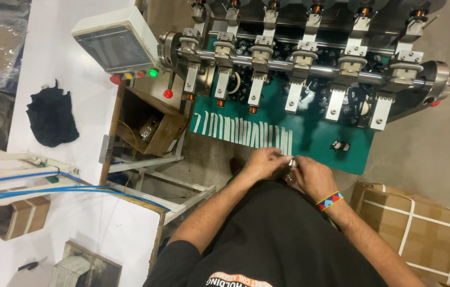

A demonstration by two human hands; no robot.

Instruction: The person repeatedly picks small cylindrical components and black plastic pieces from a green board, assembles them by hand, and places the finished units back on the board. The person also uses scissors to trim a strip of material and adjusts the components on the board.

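My left hand (263, 162) and my right hand (312, 177) meet close to my body, just below the green bench edge, and together pinch a small dark and metallic part (291, 163) between the fingertips. A colourful beaded band (329, 200) sits on my right wrist. Right above the hands, a row of white tape strips (243, 130) hangs along the edge of the green work surface (315, 139). A small bobbin (340, 145) lies on the green surface to the right of the strips. Beyond it stands a multi-spindle winding machine (299, 66) with several copper-wound coils.
A control box with a screen and red, yellow and green buttons (117, 47) stands left of the machine. Below it is an open cardboard box (150, 127). A white table with a black cloth (51, 117) and blue hoses (34, 188) lies left. A strapped carton (421, 234) stands right.
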